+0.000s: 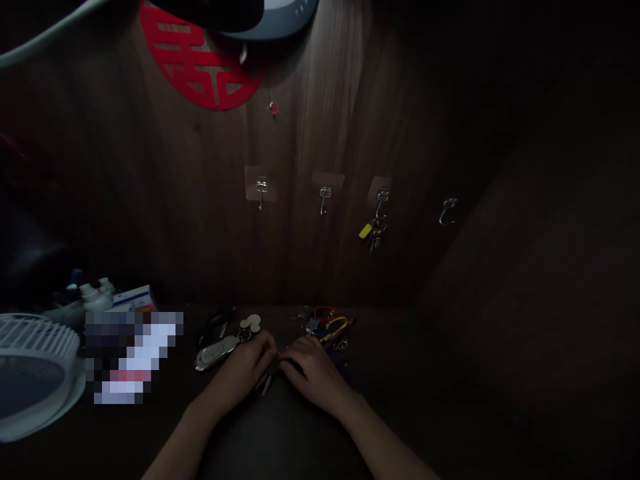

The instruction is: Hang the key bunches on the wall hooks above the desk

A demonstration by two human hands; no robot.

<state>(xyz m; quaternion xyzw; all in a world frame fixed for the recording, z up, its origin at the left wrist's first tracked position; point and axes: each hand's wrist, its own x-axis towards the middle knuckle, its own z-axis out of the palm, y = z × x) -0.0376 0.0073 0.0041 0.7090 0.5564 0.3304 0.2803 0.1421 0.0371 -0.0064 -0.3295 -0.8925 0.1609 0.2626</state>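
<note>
My left hand (249, 361) and my right hand (314, 371) meet low over the dark surface, fingers bent and thumbs close together. Both pinch at a small bunch of keys (267, 383), whose blades hang below the fingertips. The ring they hang from is mostly hidden by my fingers. Just left of my left hand lies a silver key fob (217, 352) with a ring, and pale round tags (251, 322) lie behind it. Behind my right hand are a red loop (326, 312), a yellow loop (338, 327) and other small keys, partly covered by the hand.
Metal hooks (261, 193) line the wooden wall; one carries a key bunch with a yellow tag (365, 231). A white slatted basket-like object (43, 337), bottles (95, 297) and a box (133, 299) stand at left. A red paper cutout (220, 93) hangs above. The light is dim.
</note>
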